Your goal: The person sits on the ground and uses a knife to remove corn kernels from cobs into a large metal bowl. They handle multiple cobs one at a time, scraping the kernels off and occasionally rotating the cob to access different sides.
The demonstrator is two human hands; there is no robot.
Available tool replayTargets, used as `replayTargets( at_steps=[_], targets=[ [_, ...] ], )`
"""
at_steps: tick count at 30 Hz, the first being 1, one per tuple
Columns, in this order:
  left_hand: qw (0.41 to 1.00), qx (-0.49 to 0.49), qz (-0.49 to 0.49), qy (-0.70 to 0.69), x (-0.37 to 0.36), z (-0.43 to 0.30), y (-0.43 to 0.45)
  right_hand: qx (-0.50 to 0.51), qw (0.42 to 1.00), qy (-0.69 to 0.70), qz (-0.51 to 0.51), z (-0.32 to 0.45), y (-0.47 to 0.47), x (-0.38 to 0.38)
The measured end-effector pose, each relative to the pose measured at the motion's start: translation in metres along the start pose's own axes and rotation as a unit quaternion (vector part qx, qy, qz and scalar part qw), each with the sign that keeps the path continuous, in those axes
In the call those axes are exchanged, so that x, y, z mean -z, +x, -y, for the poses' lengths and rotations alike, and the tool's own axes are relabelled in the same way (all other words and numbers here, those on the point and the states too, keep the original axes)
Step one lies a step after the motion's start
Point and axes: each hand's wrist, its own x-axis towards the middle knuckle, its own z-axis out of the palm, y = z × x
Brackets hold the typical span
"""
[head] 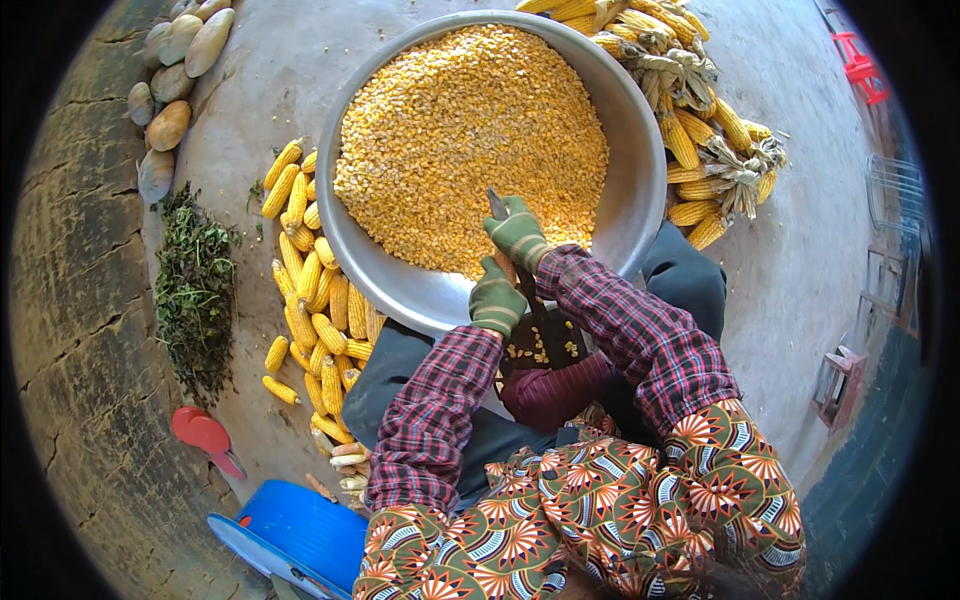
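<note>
A wide metal basin [640, 150] in front of me holds a heap of loose corn kernels [472, 135]. Over its near rim, my right hand [519, 231], in a green striped glove, is closed around a corn cob [504, 264]. My left hand [496, 298], gloved alike, grips the cob's lower side. A dark, narrow tool [496, 202] with a pointed tip shows just beyond my right hand; a dark strip [541, 315] runs below the hands towards my lap. Scattered kernels lie on a dark surface [532, 346] between my legs.
Husked corn ears [307, 277] lie left of the basin; tied bundles of corn [697, 135] lie right. Bare cobs [350, 459] are near my left knee. Further left are wilted greens [195, 292], gourd-like produce [180, 37] and a blue plastic container [300, 532]. Red stool [860, 67] stands far right.
</note>
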Motion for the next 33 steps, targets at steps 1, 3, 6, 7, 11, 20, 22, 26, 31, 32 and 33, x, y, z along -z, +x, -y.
replayTargets(
  at_steps=[1, 3, 6, 7, 11, 20, 22, 26, 31, 32, 33],
  targets=[
    [1.000, 0.010, 0.019, 0.001, 0.011, -0.007, -0.006, 0.004, 1.000, 0.002, 0.013, -0.001, 0.003, 0.001],
    [0.999, 0.018, 0.039, -0.011, 0.017, -0.007, -0.009, 0.025, 0.999, -0.013, 0.033, -0.002, 0.005, 0.001],
    [0.997, 0.017, 0.051, -0.063, 0.017, 0.002, -0.013, 0.048, 0.998, 0.000, 0.048, 0.000, 0.005, 0.000],
    [0.996, 0.012, 0.043, -0.076, 0.016, 0.003, -0.014, 0.046, 0.998, 0.005, 0.043, -0.001, 0.005, -0.001],
    [0.992, 0.020, 0.040, -0.117, 0.010, 0.011, -0.015, 0.038, 0.998, -0.007, 0.059, 0.001, 0.003, 0.001],
    [0.860, 0.101, 0.217, -0.450, 0.046, 0.018, -0.028, 0.034, 0.998, 0.007, 0.055, 0.003, 0.001, 0.002],
    [0.833, 0.129, 0.214, -0.494, 0.058, 0.015, -0.033, 0.041, 0.996, 0.060, 0.056, 0.005, -0.005, 0.003],
    [0.891, 0.104, 0.132, -0.421, 0.033, 0.014, -0.018, 0.041, 0.994, 0.076, 0.071, 0.001, 0.003, 0.006],
    [0.915, 0.090, 0.105, -0.380, 0.003, 0.009, 0.010, 0.028, 0.992, 0.088, 0.081, -0.002, 0.000, 0.003],
    [0.893, 0.116, 0.139, -0.411, 0.000, 0.019, 0.008, 0.041, 0.994, 0.075, 0.070, -0.006, 0.005, -0.007],
    [0.869, 0.141, 0.174, -0.440, 0.007, 0.014, 0.000, 0.046, 0.994, 0.068, 0.074, -0.008, 0.006, -0.007]
  ],
)
